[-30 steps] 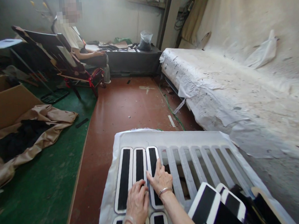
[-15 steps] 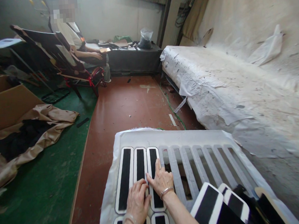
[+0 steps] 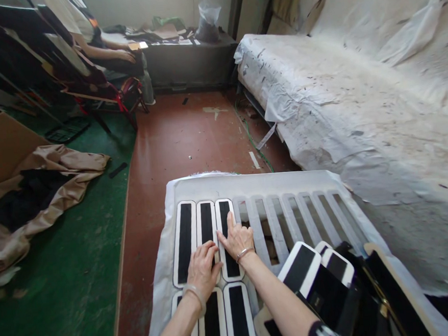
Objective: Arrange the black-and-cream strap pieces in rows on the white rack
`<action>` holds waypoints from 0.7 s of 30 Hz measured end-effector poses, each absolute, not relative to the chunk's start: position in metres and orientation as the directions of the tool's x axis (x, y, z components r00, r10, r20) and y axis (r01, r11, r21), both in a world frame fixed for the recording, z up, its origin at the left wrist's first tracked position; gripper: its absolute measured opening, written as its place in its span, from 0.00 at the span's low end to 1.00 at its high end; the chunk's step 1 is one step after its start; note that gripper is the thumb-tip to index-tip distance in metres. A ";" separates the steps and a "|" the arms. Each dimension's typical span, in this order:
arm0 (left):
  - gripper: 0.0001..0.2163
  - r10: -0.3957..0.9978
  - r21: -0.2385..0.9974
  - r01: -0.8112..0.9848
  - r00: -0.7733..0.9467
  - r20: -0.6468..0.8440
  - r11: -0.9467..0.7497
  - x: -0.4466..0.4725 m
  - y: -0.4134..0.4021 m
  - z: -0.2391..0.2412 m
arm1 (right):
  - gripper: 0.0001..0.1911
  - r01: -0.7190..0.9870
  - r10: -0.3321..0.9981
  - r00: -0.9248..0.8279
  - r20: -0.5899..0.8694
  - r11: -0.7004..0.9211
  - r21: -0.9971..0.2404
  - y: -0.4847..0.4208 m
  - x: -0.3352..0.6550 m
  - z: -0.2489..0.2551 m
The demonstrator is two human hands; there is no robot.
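Observation:
Flat black panels with white rounded borders lie in rows on a white-covered slatted table (image 3: 256, 183). My right hand (image 3: 237, 240) rests at the third panel (image 3: 230, 270) of the far row, its index finger and thumb stretched apart, the index tip on the panel's upper right part. Close on its left is my left hand (image 3: 203, 265), fingers bent and thumb apart, over the lower part of the second panel (image 3: 207, 223). It holds nothing that I can see. At the far left of this row lies another panel (image 3: 185, 240). Nearer panels (image 3: 237, 315) are partly covered by my forearms.
A loose pile of panels (image 3: 302, 270) and dark pieces with a zip lies on the table's right side. A long cloth-covered bench (image 3: 319, 105) runs along the right. Further back, a person (image 3: 104, 53) sits on a chair. A cardboard box (image 3: 7, 147) stands left.
The view has tilted down and come slightly nearer, showing more of the near panels and the pile. Both hands keep their places on the panels.

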State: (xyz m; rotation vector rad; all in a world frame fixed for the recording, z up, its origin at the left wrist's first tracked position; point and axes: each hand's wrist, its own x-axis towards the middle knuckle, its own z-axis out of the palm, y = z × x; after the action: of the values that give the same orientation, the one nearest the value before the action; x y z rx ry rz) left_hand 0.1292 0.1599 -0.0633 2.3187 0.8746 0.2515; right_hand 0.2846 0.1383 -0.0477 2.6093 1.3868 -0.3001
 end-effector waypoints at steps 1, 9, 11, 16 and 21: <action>0.14 0.648 0.623 0.528 0.760 -0.043 -0.577 0.130 0.160 -0.063 | 0.39 0.828 0.794 0.550 -0.258 -0.558 0.049 0.140 0.286 -0.048; 0.22 0.594 0.582 0.512 0.802 -0.062 -0.631 0.130 0.161 -0.061 | 0.34 0.743 0.716 0.621 -0.319 -0.667 -0.049 0.147 0.297 -0.047; 0.26 0.528 0.544 0.476 0.846 -0.070 -0.691 0.129 0.160 -0.062 | 0.34 0.713 0.693 0.643 -0.326 -0.697 -0.078 0.146 0.301 -0.046; 0.38 0.393 0.415 0.383 0.917 -0.065 -0.825 0.126 0.156 -0.071 | 0.32 0.657 0.670 0.654 -0.351 -0.733 -0.177 0.144 0.306 -0.043; 0.39 0.385 0.345 0.379 0.921 -0.053 -0.859 0.125 0.154 -0.075 | 0.23 0.552 0.625 0.686 -0.373 -0.781 -0.294 0.144 0.315 -0.042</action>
State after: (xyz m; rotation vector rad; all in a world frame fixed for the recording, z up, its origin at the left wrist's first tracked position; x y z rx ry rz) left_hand 0.1251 0.1540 -0.0748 2.7282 0.5608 0.0253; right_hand 0.3150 0.1435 -0.0424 3.0278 1.0647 -0.7679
